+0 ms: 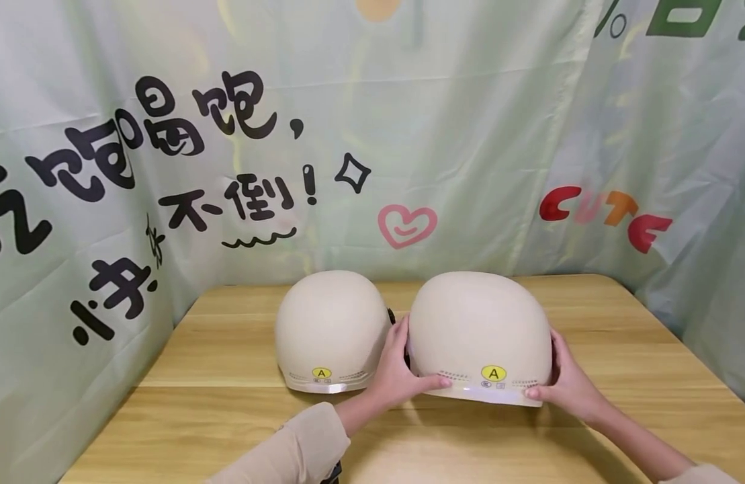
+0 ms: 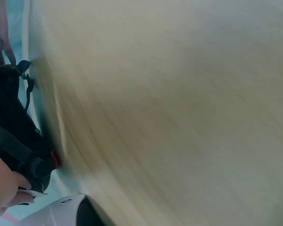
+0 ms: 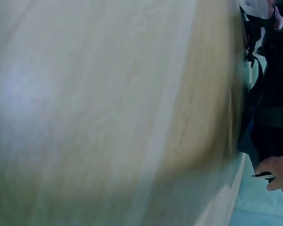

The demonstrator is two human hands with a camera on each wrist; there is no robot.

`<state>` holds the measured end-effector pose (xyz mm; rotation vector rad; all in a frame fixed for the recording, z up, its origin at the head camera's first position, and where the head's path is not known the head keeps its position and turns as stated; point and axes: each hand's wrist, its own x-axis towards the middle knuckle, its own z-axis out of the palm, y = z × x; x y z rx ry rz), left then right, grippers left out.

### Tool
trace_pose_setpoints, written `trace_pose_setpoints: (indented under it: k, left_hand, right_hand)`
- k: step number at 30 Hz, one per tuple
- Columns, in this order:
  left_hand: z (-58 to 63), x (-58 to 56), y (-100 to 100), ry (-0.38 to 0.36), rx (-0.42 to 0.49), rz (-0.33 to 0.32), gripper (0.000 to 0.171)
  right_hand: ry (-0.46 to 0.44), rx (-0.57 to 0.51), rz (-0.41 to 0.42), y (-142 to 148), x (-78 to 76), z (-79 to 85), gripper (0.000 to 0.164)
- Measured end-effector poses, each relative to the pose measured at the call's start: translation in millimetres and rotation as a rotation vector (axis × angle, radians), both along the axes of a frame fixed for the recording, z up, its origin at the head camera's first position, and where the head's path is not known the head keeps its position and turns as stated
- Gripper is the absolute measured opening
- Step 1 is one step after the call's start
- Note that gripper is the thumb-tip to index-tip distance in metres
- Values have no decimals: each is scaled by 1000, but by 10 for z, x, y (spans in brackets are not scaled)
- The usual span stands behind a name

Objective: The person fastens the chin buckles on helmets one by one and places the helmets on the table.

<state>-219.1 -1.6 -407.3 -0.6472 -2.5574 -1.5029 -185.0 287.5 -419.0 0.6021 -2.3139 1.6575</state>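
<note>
Both hands hold a cream half-shell helmet [image 1: 477,326] with a round yellow "A" sticker. My left hand [image 1: 405,370] grips its left side, thumb across the lower rim. On the opposite side my right hand [image 1: 568,380] grips it, thumb on the rim near the corner. The helmet's dark lining [image 2: 7,101] and hanging strap show in the left wrist view; the right wrist view shows the dark lining [image 3: 278,80] too. A matching cream helmet [image 1: 331,326] sits just left of the held one, partly behind my left hand.
Under the helmets is a wood-grain table [image 1: 227,410]. A pale printed cloth [image 1: 469,134] with black lettering, a pink heart and the word "CUTE" hangs behind and at the sides of the table.
</note>
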Motion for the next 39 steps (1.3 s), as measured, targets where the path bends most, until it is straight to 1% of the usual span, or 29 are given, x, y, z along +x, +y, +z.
trace_pose_setpoints:
  k: [2,8,13,17,26,31,34,37,39]
  left_hand:
    - [-27,5,-9,11,-7,5,117]
    - [-69,11,-5,37,-15,-11,121]
    - [-109,14,-8,19,-40,-13,124]
    - [-155,14,-14,18,-54,-14,126]
    - [-266,-10,-11,72,-64,-30,130]
    - [-296,-8,-12,70,-64,-35,130]
    - [-306,-17,-12,72,-48,-43,130]
    - [-311,-28,-11,61,-26,-56,130]
    - [-311,-29,-11,52,-32,-55,131]
  right_hand:
    - [7,26,1,-6,11,0,110]
    - [45,140,-46,18,13,-32,119]
    - [65,196,-57,39,-3,-65,122]
    - [61,210,-46,37,-29,-76,127]
    - [103,251,-30,48,-92,-158,135]
    - [115,264,-35,46,-102,-182,138]
    - [120,264,-32,48,-111,-189,138]
    - [128,268,-31,48,-121,-191,138]
    - [133,277,-29,48,-129,-190,138]
